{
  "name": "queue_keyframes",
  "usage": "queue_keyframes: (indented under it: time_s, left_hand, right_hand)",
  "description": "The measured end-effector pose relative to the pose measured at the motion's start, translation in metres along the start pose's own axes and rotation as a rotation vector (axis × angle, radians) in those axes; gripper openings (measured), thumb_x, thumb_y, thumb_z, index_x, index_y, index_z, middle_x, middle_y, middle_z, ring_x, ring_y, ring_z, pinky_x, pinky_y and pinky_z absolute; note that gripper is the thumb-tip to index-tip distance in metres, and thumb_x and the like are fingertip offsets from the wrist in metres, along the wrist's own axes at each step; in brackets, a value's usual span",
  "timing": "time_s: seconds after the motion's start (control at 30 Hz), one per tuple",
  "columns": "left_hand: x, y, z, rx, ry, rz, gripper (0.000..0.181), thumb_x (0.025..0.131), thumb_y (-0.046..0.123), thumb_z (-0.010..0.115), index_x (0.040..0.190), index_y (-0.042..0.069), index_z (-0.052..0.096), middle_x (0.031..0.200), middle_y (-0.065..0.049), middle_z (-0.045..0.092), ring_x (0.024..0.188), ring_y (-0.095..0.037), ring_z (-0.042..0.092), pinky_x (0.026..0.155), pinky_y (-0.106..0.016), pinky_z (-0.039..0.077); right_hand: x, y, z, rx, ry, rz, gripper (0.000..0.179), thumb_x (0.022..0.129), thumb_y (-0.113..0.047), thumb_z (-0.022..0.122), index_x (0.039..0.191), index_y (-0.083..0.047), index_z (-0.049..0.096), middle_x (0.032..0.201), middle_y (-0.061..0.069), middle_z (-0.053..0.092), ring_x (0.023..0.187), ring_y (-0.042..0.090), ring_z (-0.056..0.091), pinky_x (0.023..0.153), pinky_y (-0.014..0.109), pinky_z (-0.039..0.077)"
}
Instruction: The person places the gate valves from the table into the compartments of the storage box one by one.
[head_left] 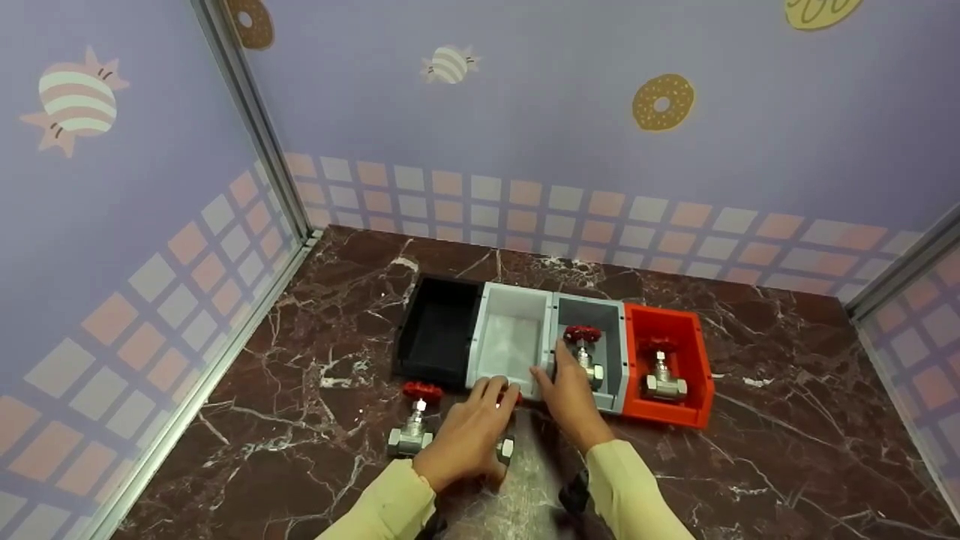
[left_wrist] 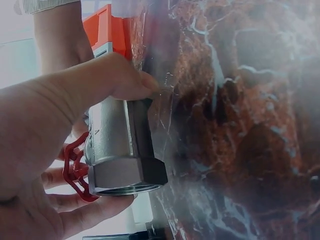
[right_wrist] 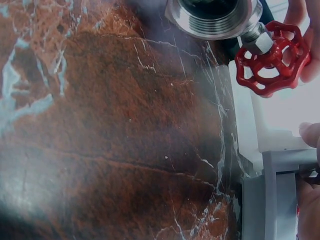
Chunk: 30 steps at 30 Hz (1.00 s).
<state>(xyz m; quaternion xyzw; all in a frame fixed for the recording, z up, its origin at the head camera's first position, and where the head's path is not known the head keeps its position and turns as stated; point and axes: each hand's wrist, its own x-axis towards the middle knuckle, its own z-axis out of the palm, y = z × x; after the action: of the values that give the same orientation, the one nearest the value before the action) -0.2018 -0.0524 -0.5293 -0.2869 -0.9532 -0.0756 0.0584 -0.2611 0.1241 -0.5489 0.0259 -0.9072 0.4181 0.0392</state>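
My left hand (head_left: pixel 469 431) grips a metal valve with a red handwheel (left_wrist: pixel 117 135), just in front of the white bin (head_left: pixel 514 304). The thumb lies over the valve body and the fingers reach round below the wheel; the head view hides most of it behind the hand. My right hand (head_left: pixel 576 397) is over the divider between the white bin and the grey bin (head_left: pixel 611 322), thumb on the white side and straight fingers on the grey side. Close beside those fingers, another red-wheeled valve (head_left: pixel 585 361) leans inside the grey bin.
A third valve (head_left: pixel 412 431) stands on the dark marbled tabletop (head_left: pixel 300 420), left of my left hand. The orange bin (head_left: pixel 703 367) at the right end of the row contains a valve (head_left: pixel 663 379). A black bin (head_left: pixel 439 322) forms the left end. Patterned panels (head_left: pixel 525 135) enclose the table.
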Motion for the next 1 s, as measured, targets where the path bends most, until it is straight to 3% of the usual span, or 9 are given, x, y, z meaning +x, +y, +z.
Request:
queue_keyframes:
  time_s: [0.27, 0.5, 1.0]
  left_hand:
    - [0.003, 0.0, -0.005, -0.006, 0.02, 0.006, 0.114, 0.039, 0.041, 0.094, 0.137, 0.012, 0.043, 0.132, -0.008, 0.045, 0.114, -0.026, 0.049, 0.048, -0.03, 0.045]
    - [0.006, -0.001, -0.01, 0.024, 0.018, 0.004, 0.117, 0.04, 0.045, 0.094, 0.139, 0.011, 0.041, 0.134, -0.009, 0.045, 0.118, -0.028, 0.049, 0.054, -0.032, 0.051]
    - [0.017, -0.006, -0.021, 0.019, 0.002, -0.021, 0.114, 0.046, 0.043, 0.093, 0.141, 0.012, 0.039, 0.136, -0.009, 0.044, 0.12, -0.027, 0.047, 0.054, -0.032, 0.049]
  right_hand:
    - [0.0, 0.0, 0.001, -0.03, 0.025, -0.033, 0.068, 0.094, -0.019, 0.063, 0.146, 0.009, 0.031, 0.148, 0.028, 0.038, 0.136, 0.04, 0.04, 0.109, 0.052, 0.036]
    - [-0.001, 0.0, 0.0, -0.015, 0.015, -0.014, 0.069, 0.094, -0.02, 0.063, 0.148, 0.007, 0.03, 0.15, 0.027, 0.036, 0.138, 0.04, 0.038, 0.11, 0.052, 0.035]
    - [0.0, -0.001, 0.0, -0.015, 0.012, -0.004, 0.07, 0.094, -0.02, 0.063, 0.148, 0.007, 0.028, 0.15, 0.027, 0.035, 0.139, 0.039, 0.037, 0.111, 0.052, 0.034]
